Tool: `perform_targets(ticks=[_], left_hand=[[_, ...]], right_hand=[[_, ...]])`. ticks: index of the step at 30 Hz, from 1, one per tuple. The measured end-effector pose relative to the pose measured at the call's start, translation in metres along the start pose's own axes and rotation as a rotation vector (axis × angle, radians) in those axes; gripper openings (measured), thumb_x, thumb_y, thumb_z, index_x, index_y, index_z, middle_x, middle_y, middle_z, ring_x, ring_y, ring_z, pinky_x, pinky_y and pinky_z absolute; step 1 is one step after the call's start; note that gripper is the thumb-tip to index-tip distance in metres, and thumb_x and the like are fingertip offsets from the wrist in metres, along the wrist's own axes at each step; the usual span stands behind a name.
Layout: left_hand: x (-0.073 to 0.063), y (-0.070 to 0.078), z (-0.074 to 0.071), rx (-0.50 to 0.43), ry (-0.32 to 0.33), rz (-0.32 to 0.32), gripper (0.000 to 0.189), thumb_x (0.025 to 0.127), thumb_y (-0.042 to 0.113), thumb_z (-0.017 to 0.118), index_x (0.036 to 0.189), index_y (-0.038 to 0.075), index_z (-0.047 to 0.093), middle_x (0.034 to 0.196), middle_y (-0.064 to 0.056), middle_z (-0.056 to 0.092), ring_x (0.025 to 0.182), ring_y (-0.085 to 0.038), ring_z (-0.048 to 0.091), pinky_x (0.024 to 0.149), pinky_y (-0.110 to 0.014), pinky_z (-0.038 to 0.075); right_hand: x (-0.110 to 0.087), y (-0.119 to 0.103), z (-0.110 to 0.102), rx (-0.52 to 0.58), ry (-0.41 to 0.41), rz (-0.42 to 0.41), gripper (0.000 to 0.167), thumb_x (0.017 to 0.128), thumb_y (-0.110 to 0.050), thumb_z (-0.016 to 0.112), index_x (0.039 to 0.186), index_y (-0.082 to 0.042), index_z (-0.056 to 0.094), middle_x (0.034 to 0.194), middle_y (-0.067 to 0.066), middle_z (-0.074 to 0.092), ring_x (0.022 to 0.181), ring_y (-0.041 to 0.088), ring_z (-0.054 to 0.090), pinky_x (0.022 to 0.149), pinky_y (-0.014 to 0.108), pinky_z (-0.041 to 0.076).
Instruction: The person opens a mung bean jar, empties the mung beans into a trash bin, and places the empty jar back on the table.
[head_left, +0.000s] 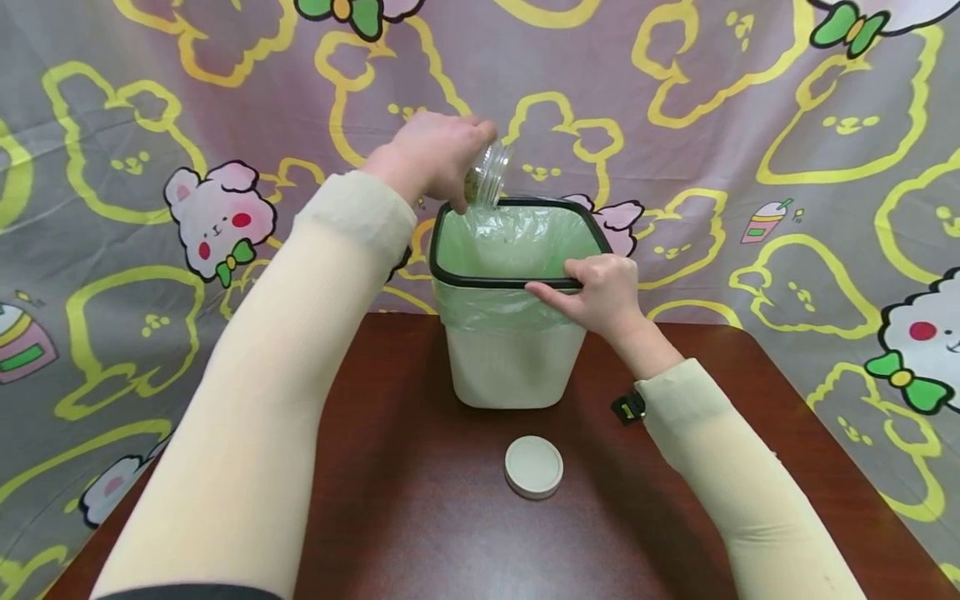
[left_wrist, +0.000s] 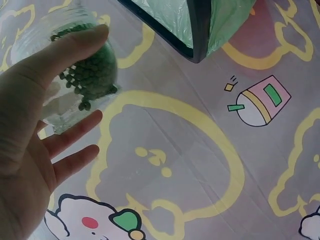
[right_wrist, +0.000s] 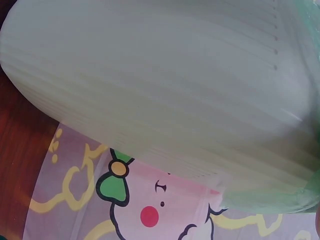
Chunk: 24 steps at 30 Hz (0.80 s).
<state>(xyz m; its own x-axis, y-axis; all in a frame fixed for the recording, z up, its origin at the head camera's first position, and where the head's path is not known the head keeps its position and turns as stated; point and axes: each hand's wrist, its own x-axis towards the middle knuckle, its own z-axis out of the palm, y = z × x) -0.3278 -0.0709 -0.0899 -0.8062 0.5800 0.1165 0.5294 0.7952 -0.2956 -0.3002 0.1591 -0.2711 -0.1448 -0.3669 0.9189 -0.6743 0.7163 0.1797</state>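
Note:
My left hand (head_left: 442,154) grips a clear jar (head_left: 491,175) above the left rear of the trash bin's rim. The jar is tilted with its mouth toward the bin, and small dark green beans (left_wrist: 92,75) lie inside it in the left wrist view. The white trash bin (head_left: 517,367) has a black rim and a green plastic liner (head_left: 487,308) folded over its edge. At the front right corner my right hand (head_left: 603,292) holds the rim, fingers over the edge and thumb outside. In the right wrist view the bin wall (right_wrist: 150,100) fills most of the picture.
A round white lid (head_left: 533,467) lies on the dark reddish-brown table (head_left: 405,517) in front of the bin. Behind and at both sides hangs a patterned curtain (head_left: 697,100). A small black object (head_left: 628,408) shows beside the right cuff.

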Motion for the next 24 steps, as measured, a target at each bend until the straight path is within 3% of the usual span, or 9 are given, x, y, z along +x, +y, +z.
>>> perform_targets(ticks=[17,24], left_hand=[[-0.0004,0.0008,-0.0016,-0.005,-0.008,-0.006,0.092,0.07,0.023,0.085,0.144,0.004,0.033,0.139,-0.016,0.048,0.122,-0.038,0.048,0.098,-0.059,0.037],[0.0006,0.0,0.0004,0.005,0.018,0.007,0.091,0.07,0.022,0.085,0.143,0.004,0.034,0.137,-0.017,0.049,0.121,-0.037,0.049,0.098,-0.057,0.039]], right_hand=[[-0.0003,0.0013,0.0021,-0.001,-0.003,0.0,0.069,0.089,-0.071,0.045,0.051,-0.016,0.028,0.043,-0.002,0.025,0.034,0.017,0.03,0.035,0.034,0.018],[-0.0004,0.0013,0.0027,0.001,0.006,-0.008,0.069,0.089,-0.07,0.046,0.051,-0.015,0.028,0.043,-0.003,0.024,0.034,0.017,0.03,0.035,0.034,0.018]])
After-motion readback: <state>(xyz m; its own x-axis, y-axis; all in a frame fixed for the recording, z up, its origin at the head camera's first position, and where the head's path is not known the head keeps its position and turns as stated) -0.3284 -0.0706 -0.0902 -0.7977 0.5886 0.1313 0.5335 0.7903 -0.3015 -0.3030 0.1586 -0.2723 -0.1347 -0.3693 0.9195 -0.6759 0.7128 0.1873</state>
